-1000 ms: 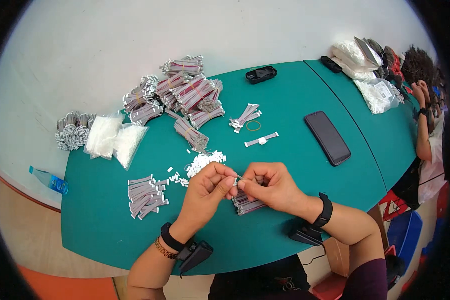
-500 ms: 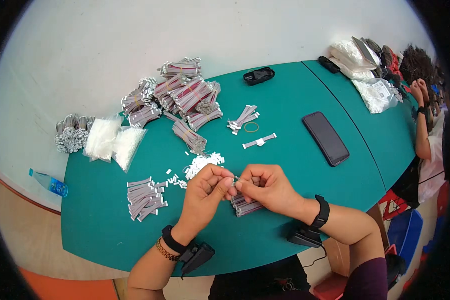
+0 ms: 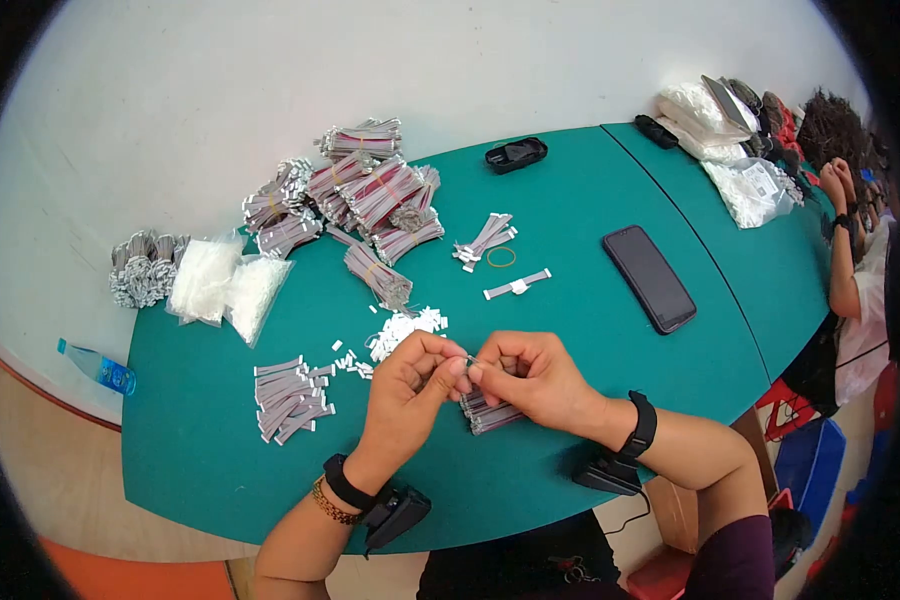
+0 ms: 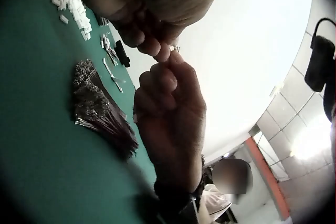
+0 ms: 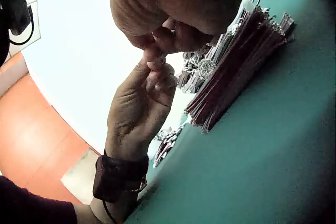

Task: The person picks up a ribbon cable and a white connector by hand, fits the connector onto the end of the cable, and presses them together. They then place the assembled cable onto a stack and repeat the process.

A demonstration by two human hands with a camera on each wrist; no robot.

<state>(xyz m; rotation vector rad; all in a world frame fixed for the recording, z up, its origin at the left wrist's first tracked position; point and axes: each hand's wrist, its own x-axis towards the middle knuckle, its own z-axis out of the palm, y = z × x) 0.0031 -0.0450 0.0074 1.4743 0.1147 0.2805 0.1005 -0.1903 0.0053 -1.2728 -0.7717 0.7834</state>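
Note:
In the head view my left hand (image 3: 410, 385) and right hand (image 3: 540, 380) meet fingertip to fingertip above the table. Thumb and forefinger of each pinch a small grey ribbon cable end with a pale connector (image 3: 469, 361), mostly hidden by the fingers. Under the right hand lies a bundle of ribbon cables (image 3: 488, 412). Just beyond the left hand is a heap of small white connector housings (image 3: 407, 330). Loose ribbon cables with white ends (image 3: 292, 400) lie left of that hand. The left wrist view shows the cable bundle (image 4: 102, 111) below the meeting fingertips.
Banded cable bundles (image 3: 380, 195) pile up at the back, beside bags of white parts (image 3: 207, 280). A phone (image 3: 649, 279), a rubber band (image 3: 501, 257), a few cables (image 3: 484, 242) and a black case (image 3: 516, 155) lie farther right. Another person's arm (image 3: 845, 255) is at the far right.
Both hands stay together at nearly the same place, with small shifts of the fingertips. Less of the grey cable end shows between them. The head view has shifted slightly.

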